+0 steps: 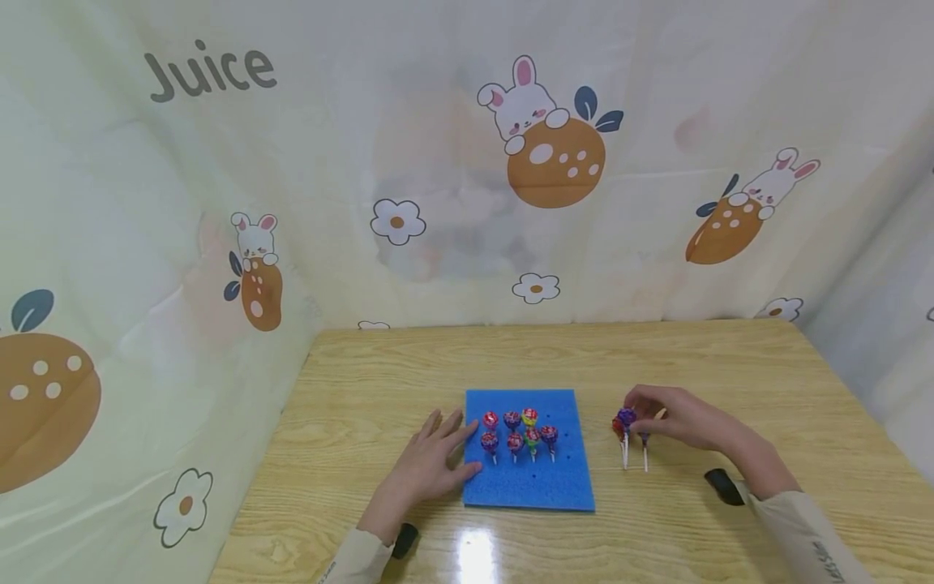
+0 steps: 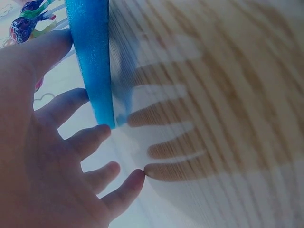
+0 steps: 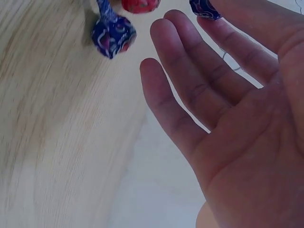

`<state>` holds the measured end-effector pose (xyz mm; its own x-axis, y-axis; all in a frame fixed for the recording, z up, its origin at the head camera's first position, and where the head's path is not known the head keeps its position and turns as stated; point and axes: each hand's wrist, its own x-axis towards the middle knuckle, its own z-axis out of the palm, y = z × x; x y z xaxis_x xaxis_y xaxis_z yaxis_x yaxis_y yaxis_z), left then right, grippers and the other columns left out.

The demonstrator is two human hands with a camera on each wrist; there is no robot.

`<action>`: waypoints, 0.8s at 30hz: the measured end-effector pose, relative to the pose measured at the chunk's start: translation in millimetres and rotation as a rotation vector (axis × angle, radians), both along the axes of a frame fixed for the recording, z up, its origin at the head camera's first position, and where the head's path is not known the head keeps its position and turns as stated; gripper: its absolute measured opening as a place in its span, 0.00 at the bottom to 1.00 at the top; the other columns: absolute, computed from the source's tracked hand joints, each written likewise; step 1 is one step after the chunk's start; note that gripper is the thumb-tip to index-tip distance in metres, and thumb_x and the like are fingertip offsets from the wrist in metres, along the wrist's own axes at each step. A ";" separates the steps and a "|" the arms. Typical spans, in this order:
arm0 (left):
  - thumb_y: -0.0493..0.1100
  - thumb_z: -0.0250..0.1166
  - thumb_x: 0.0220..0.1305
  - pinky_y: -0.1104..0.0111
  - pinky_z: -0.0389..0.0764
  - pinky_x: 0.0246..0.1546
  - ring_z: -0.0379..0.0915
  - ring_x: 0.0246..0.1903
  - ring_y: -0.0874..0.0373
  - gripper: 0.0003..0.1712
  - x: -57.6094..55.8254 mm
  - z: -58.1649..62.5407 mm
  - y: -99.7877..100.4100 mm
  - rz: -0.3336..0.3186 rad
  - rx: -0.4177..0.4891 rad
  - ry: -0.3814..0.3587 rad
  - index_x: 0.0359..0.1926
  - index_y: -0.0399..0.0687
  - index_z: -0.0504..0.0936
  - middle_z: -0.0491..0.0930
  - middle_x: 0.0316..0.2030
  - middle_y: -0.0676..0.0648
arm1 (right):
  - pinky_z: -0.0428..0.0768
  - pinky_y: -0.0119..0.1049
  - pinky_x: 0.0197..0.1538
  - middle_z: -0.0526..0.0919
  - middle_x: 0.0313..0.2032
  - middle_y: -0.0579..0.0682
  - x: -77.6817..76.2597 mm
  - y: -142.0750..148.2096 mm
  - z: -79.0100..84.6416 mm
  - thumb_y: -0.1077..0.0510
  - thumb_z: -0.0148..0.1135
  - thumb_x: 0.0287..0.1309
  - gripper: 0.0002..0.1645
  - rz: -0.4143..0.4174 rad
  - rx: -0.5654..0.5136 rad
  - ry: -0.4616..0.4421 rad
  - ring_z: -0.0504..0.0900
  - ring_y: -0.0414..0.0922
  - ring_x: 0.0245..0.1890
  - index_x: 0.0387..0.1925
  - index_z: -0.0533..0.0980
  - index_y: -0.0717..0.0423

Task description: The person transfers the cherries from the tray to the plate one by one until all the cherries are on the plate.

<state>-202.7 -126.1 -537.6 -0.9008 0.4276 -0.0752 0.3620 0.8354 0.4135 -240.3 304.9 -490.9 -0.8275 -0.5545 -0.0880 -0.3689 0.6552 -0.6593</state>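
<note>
My left hand [image 1: 435,460] lies at the left edge of a blue foam board [image 1: 511,491], its fingers spread and touching the edge. In the left wrist view, fingertips rest along the side of the board [image 2: 90,61]. Several wrapped lollipops stand in the board in two rows, among them a yellow-and-red lollipop [image 1: 529,417] and a green one [image 1: 533,438]. To the right of the board, my right hand [image 1: 674,416] pinches a purple lollipop [image 1: 627,417] by its wrapped head, between thumb and forefinger. Beside it are a red lollipop [image 3: 141,4] and another purple-blue lollipop [image 3: 113,37].
Small dark holes show in the board's right and lower parts. The wooden table [image 1: 365,373] ends at a printed curtain [image 1: 452,284] behind, with more curtain at both sides. Black wrist straps [image 1: 724,487] show by the sleeves.
</note>
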 end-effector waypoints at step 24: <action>0.68 0.57 0.69 0.33 0.57 0.70 0.42 0.78 0.35 0.39 0.3 1.0 0.5 -0.008 -0.014 0.003 0.76 0.63 0.63 0.54 0.79 0.46 | 0.80 0.30 0.40 0.84 0.39 0.45 -5.1 35.0 7.2 0.54 0.68 0.62 0.14 -0.035 0.093 -0.027 0.81 0.35 0.40 0.45 0.78 0.55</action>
<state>-202.4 -125.6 -536.6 -0.8975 0.4340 -0.0783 0.3703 0.8382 0.4004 -245.4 339.9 -483.7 -0.8427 -0.5138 -0.1605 -0.3277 0.7262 -0.6043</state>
